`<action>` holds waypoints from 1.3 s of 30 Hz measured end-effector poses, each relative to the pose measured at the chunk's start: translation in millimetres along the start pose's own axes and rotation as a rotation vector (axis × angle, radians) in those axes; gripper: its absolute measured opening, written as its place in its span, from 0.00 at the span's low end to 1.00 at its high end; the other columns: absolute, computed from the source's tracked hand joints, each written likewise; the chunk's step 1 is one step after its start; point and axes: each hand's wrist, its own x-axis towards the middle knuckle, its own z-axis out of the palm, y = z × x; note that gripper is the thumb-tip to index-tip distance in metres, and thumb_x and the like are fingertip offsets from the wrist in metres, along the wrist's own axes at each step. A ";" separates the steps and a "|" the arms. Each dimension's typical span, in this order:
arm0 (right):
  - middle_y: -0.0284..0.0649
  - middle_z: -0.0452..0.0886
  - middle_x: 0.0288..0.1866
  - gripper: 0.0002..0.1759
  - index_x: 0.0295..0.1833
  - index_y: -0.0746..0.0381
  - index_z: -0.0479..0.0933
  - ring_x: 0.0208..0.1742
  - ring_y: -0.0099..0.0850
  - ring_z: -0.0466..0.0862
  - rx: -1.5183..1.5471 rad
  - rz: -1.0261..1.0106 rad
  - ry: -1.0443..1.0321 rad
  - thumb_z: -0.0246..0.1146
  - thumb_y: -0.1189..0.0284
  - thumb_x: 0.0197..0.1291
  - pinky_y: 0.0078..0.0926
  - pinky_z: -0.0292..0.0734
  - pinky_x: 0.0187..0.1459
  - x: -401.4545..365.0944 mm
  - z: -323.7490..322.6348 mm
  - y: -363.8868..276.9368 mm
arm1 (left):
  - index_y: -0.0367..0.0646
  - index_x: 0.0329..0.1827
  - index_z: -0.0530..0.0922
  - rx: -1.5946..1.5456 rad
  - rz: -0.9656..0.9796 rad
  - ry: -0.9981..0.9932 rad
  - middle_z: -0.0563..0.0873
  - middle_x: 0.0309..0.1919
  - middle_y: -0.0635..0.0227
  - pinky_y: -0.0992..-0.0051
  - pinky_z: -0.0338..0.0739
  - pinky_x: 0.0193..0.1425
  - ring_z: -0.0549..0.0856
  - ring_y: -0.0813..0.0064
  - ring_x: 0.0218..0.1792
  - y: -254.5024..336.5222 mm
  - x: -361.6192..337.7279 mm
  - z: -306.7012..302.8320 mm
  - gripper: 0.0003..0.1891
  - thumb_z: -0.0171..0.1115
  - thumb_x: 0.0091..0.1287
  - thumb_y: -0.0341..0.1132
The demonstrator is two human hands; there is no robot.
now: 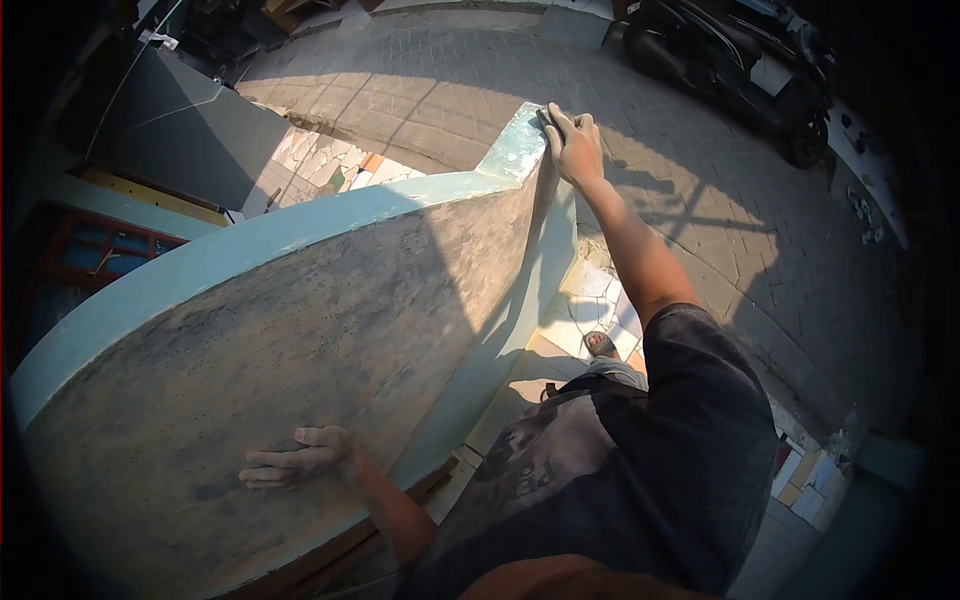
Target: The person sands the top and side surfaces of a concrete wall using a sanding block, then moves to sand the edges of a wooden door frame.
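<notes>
Wall (260,340): one, in front of the person, bordering the paving (450,60).
Rim (300,220): coated pale blue-green, patchy at the wall's raised end; how much is finished or left cannot be told.
Face: mottled, looks uncoated.
Right hand (577,150): one, fingers closed on one small dark pad (545,118) at the wall's raised end.
Left hand (300,458): one, open, holding nothing visible, over the wall's face; contact unclear.
Motorbike (725,70): one, beyond the wall.

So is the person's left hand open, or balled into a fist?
Open: the left hand has its fingers stretched out over the rough side of the wall, none curled into the palm.
</notes>
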 end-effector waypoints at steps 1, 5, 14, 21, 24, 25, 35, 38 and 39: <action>0.51 0.76 0.56 0.23 0.73 0.46 0.79 0.57 0.50 0.78 -0.067 0.051 -0.066 0.61 0.60 0.75 0.46 0.77 0.60 13.1 -3.7 -6.5 | 0.36 0.85 0.58 -0.003 0.002 -0.011 0.55 0.85 0.43 0.38 0.48 0.84 0.53 0.41 0.85 1.4 -0.2 -3.1 0.36 0.37 0.84 0.53; 0.53 0.76 0.61 0.24 0.74 0.39 0.78 0.63 0.52 0.78 -0.191 -0.471 -0.105 0.60 0.56 0.75 0.50 0.78 0.63 -40.8 -8.3 -22.8 | 0.36 0.85 0.59 -0.023 -0.010 0.017 0.55 0.85 0.43 0.39 0.48 0.85 0.53 0.41 0.85 8.1 2.1 5.4 0.35 0.37 0.84 0.52; 0.50 0.76 0.61 0.23 0.72 0.41 0.79 0.59 0.52 0.80 -0.215 -0.527 -0.113 0.59 0.57 0.75 0.49 0.79 0.59 -38.0 -9.8 -26.1 | 0.40 0.83 0.64 -0.011 -0.015 0.062 0.60 0.83 0.42 0.39 0.57 0.82 0.60 0.39 0.83 7.2 2.2 4.3 0.35 0.38 0.84 0.56; 0.53 0.76 0.59 0.23 0.73 0.42 0.79 0.60 0.53 0.79 -0.226 -0.163 -0.220 0.60 0.59 0.75 0.48 0.78 0.62 8.0 -0.9 -25.0 | 0.40 0.83 0.64 0.019 -0.004 0.048 0.61 0.82 0.42 0.38 0.58 0.80 0.62 0.38 0.82 0.7 1.1 -6.0 0.35 0.38 0.84 0.55; 0.55 0.75 0.60 0.24 0.74 0.42 0.79 0.64 0.56 0.78 -0.215 -0.436 -0.274 0.60 0.59 0.74 0.47 0.77 0.65 -21.6 -17.8 -35.5 | 0.40 0.84 0.64 0.013 -0.024 0.072 0.61 0.83 0.42 0.37 0.58 0.80 0.62 0.38 0.82 8.6 1.0 5.9 0.35 0.39 0.84 0.55; 0.55 0.76 0.60 0.24 0.74 0.43 0.79 0.62 0.55 0.79 -0.225 -0.380 -0.317 0.60 0.59 0.75 0.47 0.79 0.63 -7.9 -24.0 -29.6 | 0.41 0.84 0.64 0.010 -0.013 0.058 0.61 0.83 0.42 0.37 0.58 0.80 0.62 0.38 0.82 3.4 0.1 0.1 0.35 0.39 0.84 0.55; 0.53 0.76 0.63 0.25 0.74 0.42 0.78 0.64 0.53 0.79 -0.264 -0.179 -0.419 0.55 0.65 0.74 0.49 0.79 0.65 27.7 -20.0 -27.5 | 0.42 0.85 0.61 0.036 -0.017 0.011 0.60 0.83 0.43 0.39 0.56 0.82 0.60 0.40 0.83 1.0 -3.1 -0.9 0.36 0.35 0.83 0.57; 0.55 0.76 0.60 0.24 0.74 0.45 0.78 0.59 0.54 0.80 -0.284 -0.063 -0.275 0.57 0.59 0.76 0.48 0.82 0.58 63.4 4.4 -9.4 | 0.41 0.85 0.62 0.040 -0.051 0.026 0.60 0.83 0.43 0.39 0.57 0.82 0.60 0.40 0.83 2.9 -2.6 2.7 0.36 0.36 0.84 0.57; 0.56 0.75 0.61 0.24 0.73 0.45 0.78 0.59 0.54 0.80 -0.282 -0.082 -0.277 0.58 0.59 0.76 0.49 0.82 0.58 49.8 9.2 -8.8 | 0.41 0.85 0.62 0.033 -0.040 0.030 0.61 0.83 0.42 0.39 0.57 0.82 0.61 0.40 0.83 1.3 -1.5 1.2 0.36 0.36 0.84 0.57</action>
